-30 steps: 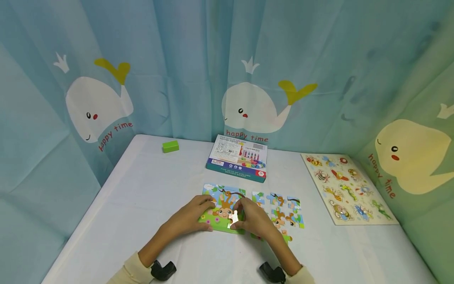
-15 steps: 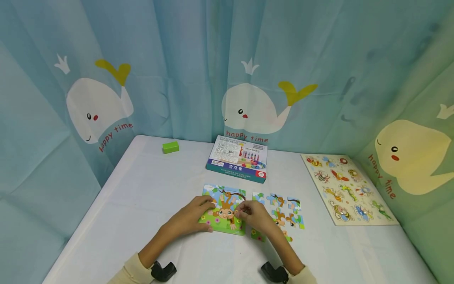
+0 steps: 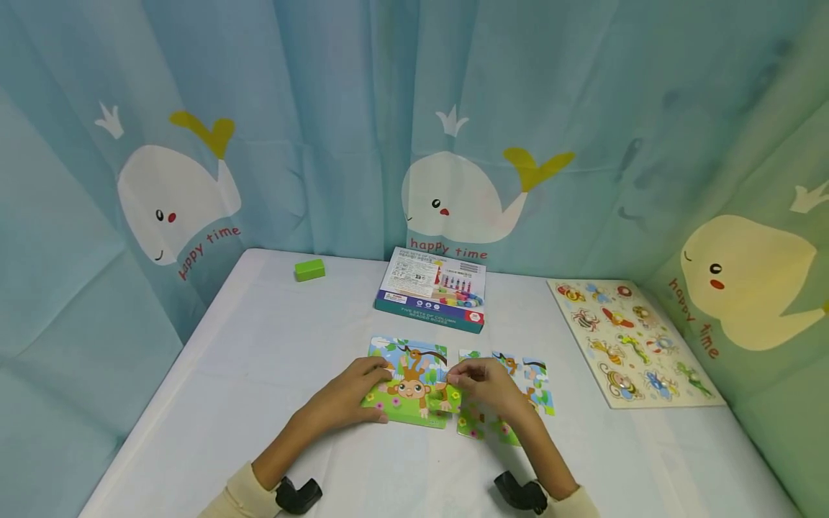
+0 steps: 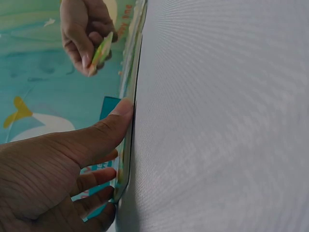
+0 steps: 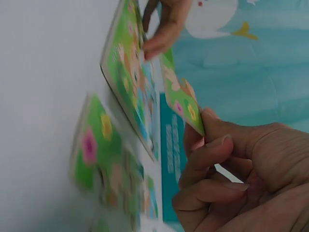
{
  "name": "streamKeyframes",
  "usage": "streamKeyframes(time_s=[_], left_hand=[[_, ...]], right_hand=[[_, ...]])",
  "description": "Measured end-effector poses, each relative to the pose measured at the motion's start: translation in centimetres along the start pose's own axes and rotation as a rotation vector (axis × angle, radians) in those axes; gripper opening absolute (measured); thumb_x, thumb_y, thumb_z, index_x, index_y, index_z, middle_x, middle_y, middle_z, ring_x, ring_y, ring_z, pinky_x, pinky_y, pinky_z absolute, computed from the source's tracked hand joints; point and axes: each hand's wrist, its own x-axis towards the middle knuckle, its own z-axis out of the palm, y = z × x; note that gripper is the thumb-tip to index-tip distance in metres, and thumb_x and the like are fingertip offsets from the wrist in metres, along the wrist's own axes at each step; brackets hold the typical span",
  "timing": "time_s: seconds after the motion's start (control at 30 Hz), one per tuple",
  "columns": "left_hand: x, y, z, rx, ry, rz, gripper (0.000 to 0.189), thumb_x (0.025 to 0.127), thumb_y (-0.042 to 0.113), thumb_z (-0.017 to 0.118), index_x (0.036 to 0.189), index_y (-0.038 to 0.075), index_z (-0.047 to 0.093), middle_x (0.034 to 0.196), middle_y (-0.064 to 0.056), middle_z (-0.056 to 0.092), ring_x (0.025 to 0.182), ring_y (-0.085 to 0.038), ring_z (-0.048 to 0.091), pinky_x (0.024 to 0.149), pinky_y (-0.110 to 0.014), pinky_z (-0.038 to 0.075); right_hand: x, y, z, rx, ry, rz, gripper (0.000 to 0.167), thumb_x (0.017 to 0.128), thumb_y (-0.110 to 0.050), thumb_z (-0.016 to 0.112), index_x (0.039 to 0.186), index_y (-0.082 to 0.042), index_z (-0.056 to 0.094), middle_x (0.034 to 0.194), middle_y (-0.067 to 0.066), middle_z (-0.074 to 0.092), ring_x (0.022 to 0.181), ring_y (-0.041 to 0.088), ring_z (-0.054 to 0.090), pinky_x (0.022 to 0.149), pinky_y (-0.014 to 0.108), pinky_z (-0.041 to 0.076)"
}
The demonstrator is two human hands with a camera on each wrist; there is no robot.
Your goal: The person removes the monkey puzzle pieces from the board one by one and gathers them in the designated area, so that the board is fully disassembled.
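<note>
In the head view, my left hand (image 3: 352, 392) holds the left side of a monkey jigsaw puzzle (image 3: 395, 414) on the table. Its thumb (image 4: 120, 112) lies along the near edge, and the fingers reach round to the far side. My right hand (image 3: 486, 385) pinches a green puzzle piece (image 3: 451, 401) between thumb and fingers. This piece (image 5: 186, 104) shows a pink and a yellow flower in the right wrist view, tilted and raised off the puzzle. It hides part of the puzzle's lower right. Several loose puzzle pieces (image 3: 540, 370) lie right of the puzzle, partly hidden by the right hand.
Behind the puzzle lies a flat boxed set (image 3: 430, 288). A green block (image 3: 309, 270) sits at the back left. To the right is a board with insect pictures (image 3: 637, 345). Blue curtains (image 3: 350, 129) printed with whales close off the back and sides.
My right hand has moved right, away from the puzzle's middle, with the piece now raised in its fingers. The white glare on the puzzle is gone. My left hand stays in place.
</note>
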Motion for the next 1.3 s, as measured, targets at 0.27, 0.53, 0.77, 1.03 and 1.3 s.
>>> streamKeyframes(time_s=[0.27, 0.53, 0.77, 1.03, 1.3], left_hand=[[0.0, -0.1, 0.2, 0.002, -0.006, -0.008, 0.062, 0.08, 0.036, 0.079, 0.132, 0.009, 0.058, 0.147, -0.009, 0.044, 0.139, -0.03, 0.038, 0.109, -0.046, 0.042], [-0.1, 0.2, -0.1, -0.007, 0.001, 0.0, 0.061, 0.08, 0.035, 0.079, 0.131, 0.008, 0.058, 0.147, -0.012, 0.044, 0.139, -0.032, 0.038, 0.109, -0.047, 0.041], [-0.2, 0.1, -0.1, -0.015, -0.002, -0.006, 0.061, 0.08, 0.036, 0.079, 0.131, 0.009, 0.058, 0.147, -0.011, 0.043, 0.139, -0.031, 0.038, 0.11, -0.047, 0.041], [0.0, -0.2, 0.2, -0.009, 0.0, -0.01, 0.061, 0.081, 0.037, 0.079, 0.131, 0.01, 0.058, 0.147, -0.01, 0.043, 0.139, -0.03, 0.037, 0.11, -0.047, 0.04], [0.0, -0.2, 0.2, -0.01, -0.002, -0.006, 0.061, 0.08, 0.037, 0.079, 0.131, 0.01, 0.058, 0.147, -0.011, 0.043, 0.139, -0.03, 0.038, 0.11, -0.046, 0.041]], right_hand=[[-2.4, 1.5, -3.7, 0.022, 0.014, 0.04, 0.024, 0.093, -0.018, 0.067, 0.1, 0.005, 0.066, 0.087, 0.012, 0.069, 0.072, 0.014, 0.061, 0.061, 0.028, 0.051], [-5.4, 4.1, -6.8, 0.018, 0.051, 0.135, 0.026, 0.092, -0.018, 0.068, 0.101, 0.006, 0.067, 0.091, 0.011, 0.072, 0.076, 0.006, 0.062, 0.069, 0.025, 0.052], [-7.3, 5.6, -8.7, -0.024, 0.068, 0.22, 0.028, 0.092, -0.022, 0.068, 0.103, 0.004, 0.068, 0.088, 0.003, 0.071, 0.074, 0.007, 0.059, 0.065, 0.026, 0.049], [-8.3, 6.7, -9.4, -0.035, 0.054, 0.25, 0.03, 0.092, -0.024, 0.068, 0.104, 0.004, 0.069, 0.09, 0.002, 0.073, 0.078, 0.006, 0.061, 0.068, 0.025, 0.049], [-8.3, 7.2, -9.1, -0.08, 0.099, 0.196, 0.023, 0.09, -0.017, 0.07, 0.099, 0.004, 0.07, 0.088, 0.007, 0.073, 0.073, 0.003, 0.058, 0.064, 0.023, 0.046]])
